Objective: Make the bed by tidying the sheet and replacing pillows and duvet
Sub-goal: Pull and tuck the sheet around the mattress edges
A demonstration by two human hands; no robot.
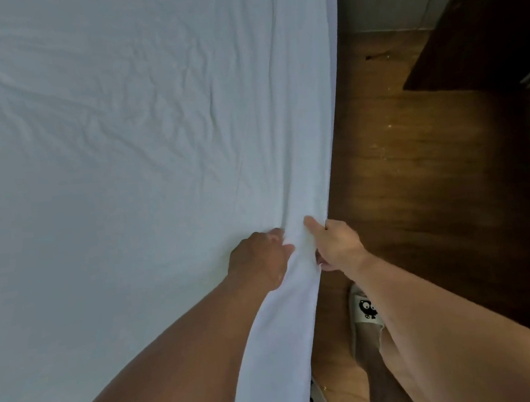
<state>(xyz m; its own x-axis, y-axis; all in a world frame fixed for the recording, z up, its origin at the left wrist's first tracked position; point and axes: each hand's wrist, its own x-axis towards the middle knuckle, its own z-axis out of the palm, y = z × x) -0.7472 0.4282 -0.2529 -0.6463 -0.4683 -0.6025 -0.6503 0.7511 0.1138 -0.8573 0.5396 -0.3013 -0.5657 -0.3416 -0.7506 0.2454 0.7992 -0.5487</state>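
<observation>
Wrinkles run across the white sheet (125, 132), which covers the bed out to its right edge, so the tidying looks only part done. No pillow or duvet shows from here, and both seem left to do. At the bed's right edge, close to the person, the left grip (258, 258) lies on top with fingers curled into a bunched fold of the sheet. The right grip (337, 246) clasps the same fold from the outer side, thumb along the top and fingers tucked under. Both forearms reach forward, nearly side by side. A slipper (366, 312) stands on the wooden floor (413, 173) just beside the bed.
</observation>
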